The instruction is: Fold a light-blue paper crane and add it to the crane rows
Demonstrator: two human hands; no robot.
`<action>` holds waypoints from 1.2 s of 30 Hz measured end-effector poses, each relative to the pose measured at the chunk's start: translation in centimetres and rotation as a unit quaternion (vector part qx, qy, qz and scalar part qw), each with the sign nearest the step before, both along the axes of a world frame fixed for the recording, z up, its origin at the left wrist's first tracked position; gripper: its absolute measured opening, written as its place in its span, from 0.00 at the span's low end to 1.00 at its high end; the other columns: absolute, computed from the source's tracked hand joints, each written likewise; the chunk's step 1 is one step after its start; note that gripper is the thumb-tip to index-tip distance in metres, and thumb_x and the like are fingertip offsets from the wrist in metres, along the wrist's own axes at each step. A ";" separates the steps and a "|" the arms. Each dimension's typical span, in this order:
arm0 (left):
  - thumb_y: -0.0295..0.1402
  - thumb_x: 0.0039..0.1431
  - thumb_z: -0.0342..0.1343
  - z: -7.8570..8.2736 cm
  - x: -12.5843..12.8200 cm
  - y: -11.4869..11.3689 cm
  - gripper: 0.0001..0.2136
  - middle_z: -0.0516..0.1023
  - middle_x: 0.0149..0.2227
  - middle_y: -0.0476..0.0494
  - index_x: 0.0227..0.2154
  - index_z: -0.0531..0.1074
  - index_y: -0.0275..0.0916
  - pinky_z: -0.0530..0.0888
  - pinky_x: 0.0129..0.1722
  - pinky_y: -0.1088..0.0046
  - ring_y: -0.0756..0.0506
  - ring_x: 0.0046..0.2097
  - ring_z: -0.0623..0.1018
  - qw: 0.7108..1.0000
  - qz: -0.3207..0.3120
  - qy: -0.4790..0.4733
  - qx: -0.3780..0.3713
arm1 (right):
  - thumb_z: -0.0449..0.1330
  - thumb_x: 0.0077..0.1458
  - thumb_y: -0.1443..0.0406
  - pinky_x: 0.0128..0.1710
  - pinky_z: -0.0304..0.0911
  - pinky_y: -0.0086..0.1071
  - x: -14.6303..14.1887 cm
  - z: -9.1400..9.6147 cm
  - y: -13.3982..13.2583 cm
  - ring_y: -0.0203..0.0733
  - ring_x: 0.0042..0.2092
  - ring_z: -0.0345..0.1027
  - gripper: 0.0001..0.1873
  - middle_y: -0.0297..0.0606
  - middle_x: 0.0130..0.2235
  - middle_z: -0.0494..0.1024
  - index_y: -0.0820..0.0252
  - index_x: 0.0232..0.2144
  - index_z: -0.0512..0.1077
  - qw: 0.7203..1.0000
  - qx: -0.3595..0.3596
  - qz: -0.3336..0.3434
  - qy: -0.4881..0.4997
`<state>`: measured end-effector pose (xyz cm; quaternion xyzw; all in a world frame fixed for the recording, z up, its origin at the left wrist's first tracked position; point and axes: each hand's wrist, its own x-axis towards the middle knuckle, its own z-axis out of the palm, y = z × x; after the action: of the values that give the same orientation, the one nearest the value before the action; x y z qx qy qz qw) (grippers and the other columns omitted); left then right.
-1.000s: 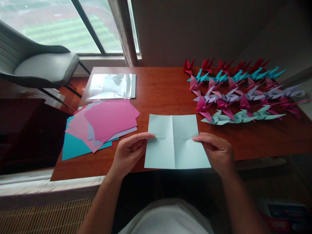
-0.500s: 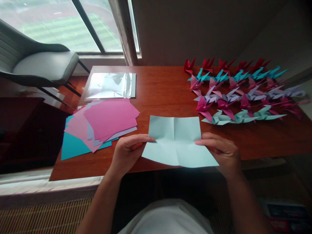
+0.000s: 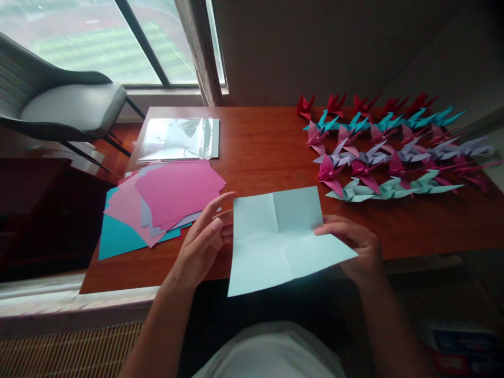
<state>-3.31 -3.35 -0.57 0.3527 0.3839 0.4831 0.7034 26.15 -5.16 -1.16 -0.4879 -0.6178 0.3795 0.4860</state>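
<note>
A pale mint square sheet of paper, creased into quarters, hangs tilted over the near edge of the wooden table. My right hand pinches the sheet's right edge, thumb on top. My left hand is beside the sheet's left edge with its fingers spread and stretched out, holding nothing; I cannot tell if its fingertips touch the paper.
A loose stack of pink, lilac and teal paper sheets lies at the left. Behind it is a clear plastic sleeve. Rows of several folded paper cranes fill the table's right side. A grey chair stands by the window.
My left hand has let go of the sheet's left edge and opened. The sheet has turned and dropped at its near left corner, held only by my right hand.
</note>
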 end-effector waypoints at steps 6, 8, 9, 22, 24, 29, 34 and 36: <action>0.36 0.53 0.69 0.7 0.1 1.2 0.19 0.81 0.41 0.45 0.49 0.78 0.42 0.75 0.34 0.78 0.49 0.37 0.78 0.992 -0.028 0.115 -0.040 | 0.68 0.54 0.72 0.43 0.74 0.32 0.7 -0.7 0.2 0.42 0.43 0.79 0.14 0.34 0.44 0.83 0.46 0.40 0.81 0.996 0.008 0.094 -0.004; 0.34 0.52 0.71 0.7 0.3 1.3 0.14 0.80 0.37 0.47 0.42 0.80 0.40 0.74 0.32 0.80 0.50 0.35 0.77 0.990 -0.020 0.135 -0.038 | 0.68 0.54 0.72 0.45 0.74 0.33 0.6 -1.1 0.1 0.43 0.45 0.79 0.16 0.34 0.46 0.83 0.46 0.41 0.81 0.995 0.000 0.093 0.022; 0.34 0.51 0.71 0.6 0.5 1.3 0.12 0.80 0.34 0.48 0.39 0.80 0.40 0.73 0.31 0.81 0.51 0.33 0.76 0.990 -0.012 0.136 -0.039 | 0.68 0.53 0.73 0.45 0.74 0.33 0.5 -1.2 -0.1 0.43 0.46 0.78 0.18 0.33 0.47 0.82 0.45 0.43 0.80 0.996 -0.009 0.082 0.037; 0.34 0.54 0.68 0.3 2.1 0.3 0.27 0.71 0.22 0.56 0.57 0.74 0.46 0.63 0.21 0.82 0.55 0.22 0.65 0.969 0.162 0.186 0.008 | 0.65 0.55 0.73 0.45 0.76 0.31 -1.1 -0.8 -0.4 0.41 0.45 0.80 0.28 0.32 0.48 0.83 0.42 0.55 0.75 0.983 0.101 0.036 -0.152; 0.33 0.55 0.67 0.3 1.8 0.2 0.20 0.78 0.28 0.51 0.52 0.78 0.44 0.67 0.24 0.81 0.54 0.25 0.69 0.969 0.144 0.197 0.028 | 0.65 0.56 0.73 0.41 0.76 0.30 -1.0 -0.7 -0.3 0.40 0.40 0.80 0.22 0.31 0.43 0.84 0.44 0.49 0.79 0.983 0.094 0.021 -0.155; 0.30 0.57 0.60 0.3 -0.2 -0.1 0.11 0.85 0.43 0.43 0.41 0.84 0.42 0.76 0.37 0.76 0.46 0.40 0.80 0.970 0.057 0.216 0.095 | 0.65 0.56 0.71 0.38 0.75 0.31 -0.3 -0.4 -0.2 0.39 0.36 0.79 0.17 0.30 0.39 0.85 0.46 0.46 0.81 0.986 0.067 0.004 -0.153; 0.28 0.58 0.60 0.6 -1.8 -0.3 0.17 0.84 0.47 0.42 0.51 0.81 0.43 0.80 0.42 0.71 0.42 0.45 0.83 0.954 -0.042 0.257 0.146 | 0.65 0.57 0.71 0.39 0.76 0.32 0.4 0.0 -0.1 0.40 0.37 0.80 0.16 0.30 0.41 0.85 0.46 0.44 0.81 0.987 0.061 0.010 -0.151; 0.28 0.58 0.62 0.6 -1.8 -0.2 0.18 0.84 0.48 0.42 0.51 0.80 0.44 0.80 0.47 0.69 0.42 0.48 0.83 0.945 -0.056 0.271 0.172 | 0.66 0.55 0.71 0.40 0.76 0.33 0.8 0.2 0.1 0.42 0.38 0.80 0.18 0.31 0.43 0.85 0.46 0.46 0.81 0.986 0.064 0.015 -0.154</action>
<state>-5.16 -3.59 0.03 0.6073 0.4507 0.3877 0.5271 26.92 -5.10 -1.00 -0.4994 -0.7152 0.2671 0.4096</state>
